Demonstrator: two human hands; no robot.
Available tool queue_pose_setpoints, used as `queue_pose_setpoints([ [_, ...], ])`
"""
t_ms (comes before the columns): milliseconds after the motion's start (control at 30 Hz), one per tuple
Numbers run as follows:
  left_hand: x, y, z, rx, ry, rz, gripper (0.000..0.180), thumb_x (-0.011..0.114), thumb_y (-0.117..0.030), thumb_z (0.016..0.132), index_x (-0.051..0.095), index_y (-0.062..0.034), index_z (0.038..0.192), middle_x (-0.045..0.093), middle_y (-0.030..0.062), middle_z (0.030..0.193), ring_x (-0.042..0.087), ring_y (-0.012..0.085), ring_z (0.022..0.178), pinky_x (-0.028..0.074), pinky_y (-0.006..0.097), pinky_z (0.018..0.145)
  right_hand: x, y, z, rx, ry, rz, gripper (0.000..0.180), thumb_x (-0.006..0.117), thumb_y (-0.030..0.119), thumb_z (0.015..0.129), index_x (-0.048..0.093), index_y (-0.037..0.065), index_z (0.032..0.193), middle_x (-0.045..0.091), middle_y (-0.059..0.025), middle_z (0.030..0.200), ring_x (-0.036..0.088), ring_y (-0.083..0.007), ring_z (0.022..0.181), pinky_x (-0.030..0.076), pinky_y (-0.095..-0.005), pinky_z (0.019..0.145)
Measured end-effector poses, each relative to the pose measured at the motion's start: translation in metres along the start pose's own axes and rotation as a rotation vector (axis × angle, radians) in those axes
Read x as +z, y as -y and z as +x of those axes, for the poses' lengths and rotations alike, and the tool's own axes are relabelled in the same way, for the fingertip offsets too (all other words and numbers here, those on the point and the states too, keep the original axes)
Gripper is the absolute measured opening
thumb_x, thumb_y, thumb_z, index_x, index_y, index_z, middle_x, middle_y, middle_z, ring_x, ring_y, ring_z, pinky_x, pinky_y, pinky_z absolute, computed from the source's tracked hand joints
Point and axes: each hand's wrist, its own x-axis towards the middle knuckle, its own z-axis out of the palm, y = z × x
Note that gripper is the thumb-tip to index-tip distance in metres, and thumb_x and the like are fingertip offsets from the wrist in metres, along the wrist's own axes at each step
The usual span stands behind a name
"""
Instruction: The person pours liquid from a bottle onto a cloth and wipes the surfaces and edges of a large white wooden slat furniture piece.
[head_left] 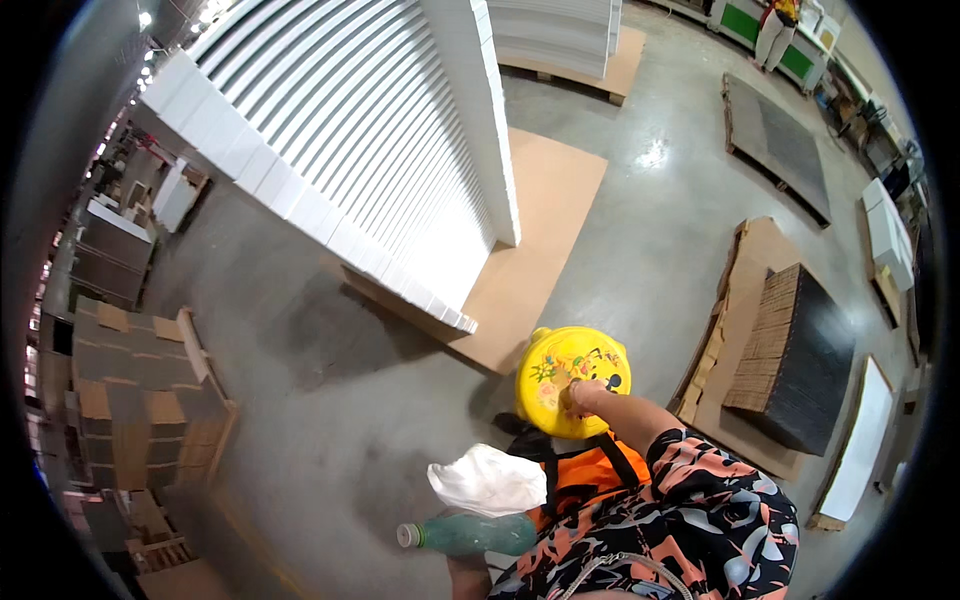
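Right hand [583, 398]: fingers bent onto the round yellow piece [560, 355]; full grip or contact only, cannot tell. Left hand unseen. Piece lies directly beneath right hand, no long axis. Left to right: brown-grey stack [130, 400], grey floor [310, 425], white panels [350, 100], green bottle [475, 535], white bag [487, 480], dark-topped stack [810, 350].

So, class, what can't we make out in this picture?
In the head view:
- Left hand: not visible; the green bottle and white bundle may cover it.
- Right hand: fingertips hidden by the hand itself.
- Underside of the yellow round object: hidden by its printed top.
- Person in the background: cut off by the upper edge, too small for detail.
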Motion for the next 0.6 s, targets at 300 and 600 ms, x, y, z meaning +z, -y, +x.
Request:
queue_pose_setpoints([
  [300, 0.080, 0.016, 0.095, -0.066, -0.091, -0.056, 0.044, 0.060, -0.043, 0.092, 0.059, -0.0058, 0.117, 0.063, 0.0136, 0.114, 0.062, 0.0282, 0.103, 0.052, 0.045, 0.086, -0.029, -0.038, 0.083, 0.078, 0.164, -0.157, 0.045, 0.054, 0.052, 0.091, 0.069, 0.017, 0.115, 0.073, -0.0027, 0.102, 0.070, -0.0214, 0.088, 0.046, -0.0499, 0.089],
  [600, 0.210, 0.090, 0.086, -0.279, -0.488, -0.096, 0.044, 0.060, -0.042, 0.092, 0.060, -0.0052, 0.115, 0.064, 0.0134, 0.113, 0.062, 0.0279, 0.102, 0.052, 0.044, 0.086, 0.079, -0.130, 0.205, -0.260, 0.564, -0.556, 0.042, 0.056, 0.031, 0.098, 0.056, 0.014, 0.136, 0.062, -0.0111, 0.130, 0.061, -0.0292, 0.114, 0.047, -0.0519, 0.094],
])
